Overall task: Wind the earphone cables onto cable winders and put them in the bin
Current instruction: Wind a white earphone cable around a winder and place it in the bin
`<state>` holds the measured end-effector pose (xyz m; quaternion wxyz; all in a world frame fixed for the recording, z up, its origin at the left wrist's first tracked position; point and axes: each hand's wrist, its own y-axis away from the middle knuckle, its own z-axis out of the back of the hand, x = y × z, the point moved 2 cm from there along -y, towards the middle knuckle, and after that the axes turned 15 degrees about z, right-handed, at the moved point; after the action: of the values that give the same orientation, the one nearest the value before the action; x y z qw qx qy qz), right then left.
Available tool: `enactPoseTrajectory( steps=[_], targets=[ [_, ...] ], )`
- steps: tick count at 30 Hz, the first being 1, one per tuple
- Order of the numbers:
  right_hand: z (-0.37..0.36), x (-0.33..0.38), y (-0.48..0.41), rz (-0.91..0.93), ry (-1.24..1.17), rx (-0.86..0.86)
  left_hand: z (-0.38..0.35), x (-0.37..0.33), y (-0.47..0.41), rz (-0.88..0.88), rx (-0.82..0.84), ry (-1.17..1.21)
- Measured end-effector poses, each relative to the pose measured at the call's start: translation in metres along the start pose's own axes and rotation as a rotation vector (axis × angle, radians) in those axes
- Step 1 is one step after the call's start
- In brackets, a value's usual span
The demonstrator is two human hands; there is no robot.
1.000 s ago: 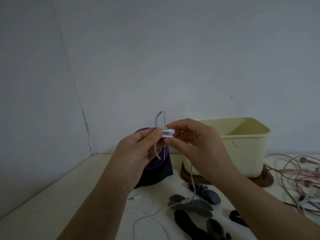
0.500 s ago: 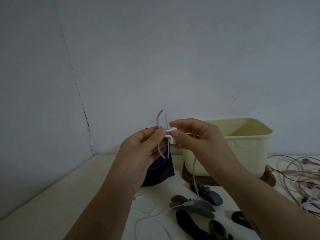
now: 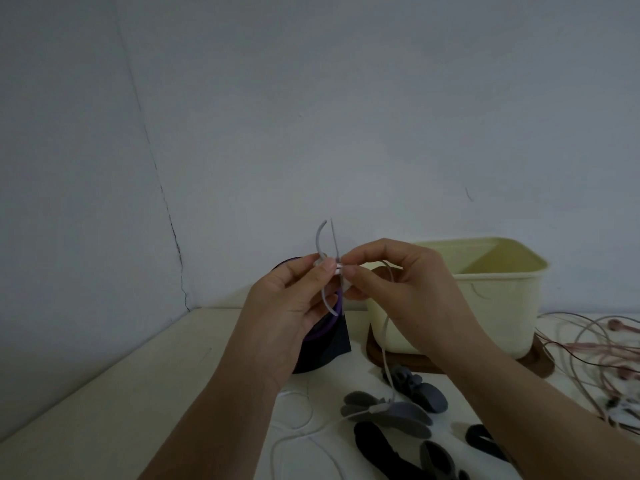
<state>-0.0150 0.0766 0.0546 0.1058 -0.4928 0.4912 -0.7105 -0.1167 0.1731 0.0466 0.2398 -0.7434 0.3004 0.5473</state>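
My left hand (image 3: 294, 299) pinches a grey cable winder (image 3: 320, 237) held upright in the air in front of me. Against the winder's middle my right hand (image 3: 398, 285) pinches the white earbuds. The white earphone cable (image 3: 386, 344) hangs from my right hand down to the table and loops there. Behind my right hand stands the cream bin (image 3: 495, 292), its top open.
Several grey and black cable winders (image 3: 391, 410) lie on the white table below my hands. A tangle of pink earphones (image 3: 595, 351) sits at the right edge. A dark purple-rimmed container (image 3: 325, 344) stands behind my left hand. The bin rests on a brown tray (image 3: 398, 358).
My right hand has turned the white earbuds down and pressed them closer into the winder's middle. Both hands stay raised in about the same place.
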Motion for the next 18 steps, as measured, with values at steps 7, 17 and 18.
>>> enactPoseTrajectory(
  steps=[7, 17, 18],
  targets=[
    [0.0036, 0.0018, -0.0008, 0.012, 0.083, -0.022, 0.0005, -0.0027, 0.0018, -0.048, 0.039, -0.063],
    [0.0025, 0.0081, -0.0015, 0.143, 0.262, -0.063, -0.0043, -0.0027, 0.0049, -0.224, -0.076, -0.214],
    [0.0021, 0.0082, -0.0017, 0.171, 0.297, -0.056, -0.0046, -0.0029, 0.005, -0.236, -0.086, -0.222]
  ],
)
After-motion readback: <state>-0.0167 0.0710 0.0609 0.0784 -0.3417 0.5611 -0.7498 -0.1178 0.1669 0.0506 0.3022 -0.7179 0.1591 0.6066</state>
